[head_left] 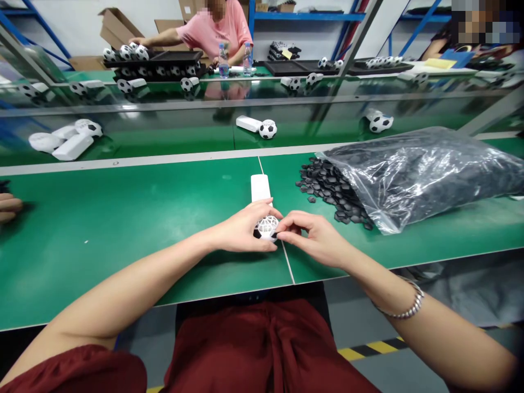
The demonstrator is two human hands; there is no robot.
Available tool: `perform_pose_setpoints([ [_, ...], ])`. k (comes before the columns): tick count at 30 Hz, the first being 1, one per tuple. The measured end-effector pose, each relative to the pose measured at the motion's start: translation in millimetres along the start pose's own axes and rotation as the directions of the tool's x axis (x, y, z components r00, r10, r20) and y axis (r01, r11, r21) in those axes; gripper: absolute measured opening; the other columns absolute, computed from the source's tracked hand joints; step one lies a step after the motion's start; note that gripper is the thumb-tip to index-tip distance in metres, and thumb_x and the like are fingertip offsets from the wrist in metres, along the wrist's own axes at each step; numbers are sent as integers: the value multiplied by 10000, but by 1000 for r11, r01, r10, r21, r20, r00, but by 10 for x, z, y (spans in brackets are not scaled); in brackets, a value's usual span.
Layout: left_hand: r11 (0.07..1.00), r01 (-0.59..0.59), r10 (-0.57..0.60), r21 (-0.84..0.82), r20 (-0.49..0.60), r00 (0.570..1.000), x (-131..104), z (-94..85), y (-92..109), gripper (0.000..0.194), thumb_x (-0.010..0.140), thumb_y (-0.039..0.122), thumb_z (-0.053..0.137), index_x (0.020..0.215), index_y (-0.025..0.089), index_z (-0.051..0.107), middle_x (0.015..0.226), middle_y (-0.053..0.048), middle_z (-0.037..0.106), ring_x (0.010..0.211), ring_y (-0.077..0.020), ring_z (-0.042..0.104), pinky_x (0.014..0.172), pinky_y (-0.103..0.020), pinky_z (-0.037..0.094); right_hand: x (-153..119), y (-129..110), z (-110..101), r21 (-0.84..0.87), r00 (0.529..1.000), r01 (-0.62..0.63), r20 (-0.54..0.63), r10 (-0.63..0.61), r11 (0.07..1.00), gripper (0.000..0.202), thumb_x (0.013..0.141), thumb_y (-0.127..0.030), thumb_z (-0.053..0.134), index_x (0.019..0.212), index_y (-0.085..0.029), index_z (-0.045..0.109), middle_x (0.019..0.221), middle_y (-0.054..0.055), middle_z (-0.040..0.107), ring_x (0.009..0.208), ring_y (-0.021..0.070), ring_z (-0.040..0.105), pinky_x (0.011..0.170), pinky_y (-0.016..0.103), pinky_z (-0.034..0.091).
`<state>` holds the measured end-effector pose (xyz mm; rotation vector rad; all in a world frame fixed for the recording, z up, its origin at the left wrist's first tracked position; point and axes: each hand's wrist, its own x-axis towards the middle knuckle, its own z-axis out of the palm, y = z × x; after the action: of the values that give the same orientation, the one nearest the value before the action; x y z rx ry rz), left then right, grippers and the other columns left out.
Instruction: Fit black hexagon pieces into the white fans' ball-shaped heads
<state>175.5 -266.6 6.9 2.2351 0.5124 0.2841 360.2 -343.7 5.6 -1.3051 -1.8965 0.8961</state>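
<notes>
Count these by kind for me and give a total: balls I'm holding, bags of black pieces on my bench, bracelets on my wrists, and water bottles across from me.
Ball in your left hand: 1
Bag of black pieces: 1
Bracelet: 1
Water bottles: 2
Total: 5

No readable text or numbers.

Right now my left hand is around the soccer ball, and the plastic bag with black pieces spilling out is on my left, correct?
Not quite: the bag's side is wrong. The head view shows the plastic bag with black pieces spilling out on your right; your left hand is around the soccer ball.
</notes>
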Motion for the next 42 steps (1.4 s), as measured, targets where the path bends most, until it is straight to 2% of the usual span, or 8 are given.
perform_pose_setpoints([
  [17, 998, 51, -54, -39, -81, 995, 46, 91, 47, 312, 654, 159, 603, 954, 192, 527, 1142, -70, 542, 1304, -243, 275, 1051, -433, 271, 122, 103, 59, 230, 983, -180, 66, 169, 956, 186, 724, -300, 637, 682, -157, 526, 623, -30, 513, 555, 84, 424, 514, 210, 351],
  [20, 997, 79, -78, 5, -69, 995, 45, 62, 40, 374, 650, 163, 598, 1015, 185, 518, 1228, -96, 489, 1303, -256, 280, 1051, -442, 265, 185, 310, -141, 40, 985, -141, -97, 144, 989, 219, 753, -357, 602, 676, -159, 548, 632, -9, 542, 571, 105, 459, 539, 229, 376],
  [23, 997, 80, -79, 18, -62, 995, 19, 52, 22, 423, 662, 177, 603, 1071, 195, 496, 1275, -96, 445, 1306, -254, 273, 1057, -445, 252, 218, 580, -414, -366, 917, -237, -390, 83, 900, 112, 760, -277, 596, 757, -166, 613, 750, 32, 613, 652, 147, 522, 649, 279, 421],
  [27, 994, 92, -83, 60, -146, 986, -28, 116, 17, 522, 616, 323, 716, 1087, 222, 517, 1245, -93, 398, 1271, -272, 273, 1050, -445, 262, 193, 778, -568, -740, 964, -227, -262, 40, 633, 162, 815, -231, 542, 903, -161, 659, 921, 84, 634, 868, 223, 552, 787, 330, 421],
  [31, 979, 172, -139, 114, -249, 958, -63, 135, 53, 448, 645, 382, 699, 1045, 239, 555, 1120, -73, 416, 1127, -259, 396, 980, -440, 345, 177, 767, -517, -825, 982, -182, -184, 50, 535, 233, 858, -173, 434, 918, -118, 652, 921, 132, 630, 875, 247, 561, 775, 347, 428],
  [36, 985, 134, -122, 113, -106, 987, -188, -75, 47, 523, 643, 181, 619, 1141, 212, 463, 1121, -52, 485, 1049, -218, 475, 932, -373, 392, 162, 679, -452, -758, 977, -187, -209, 39, 624, 225, 836, -116, 441, 982, -99, 610, 961, 123, 638, 896, 220, 580, 808, 326, 439],
  [40, 978, 178, -167, 113, -97, 981, -309, -165, -22, 637, 631, 202, 617, 1229, 189, 399, 1214, -82, 438, 1131, -240, 420, 987, -391, 343, 113, 416, -255, -284, 979, -126, -190, 73, 950, 118, 811, -234, 551, 894, -168, 603, 837, 28, 656, 728, 149, 599, 684, 255, 471],
  [42, 972, 211, -196, 102, -142, 970, -334, -162, -52, 633, 619, 241, 636, 1210, 173, 419, 1165, -86, 448, 1104, -244, 436, 970, -394, 361, 118, 248, -133, -100, 995, -28, -95, 18, 995, 98, 806, -266, 566, 830, -181, 607, 808, 15, 646, 720, 144, 587, 667, 254, 462],
])
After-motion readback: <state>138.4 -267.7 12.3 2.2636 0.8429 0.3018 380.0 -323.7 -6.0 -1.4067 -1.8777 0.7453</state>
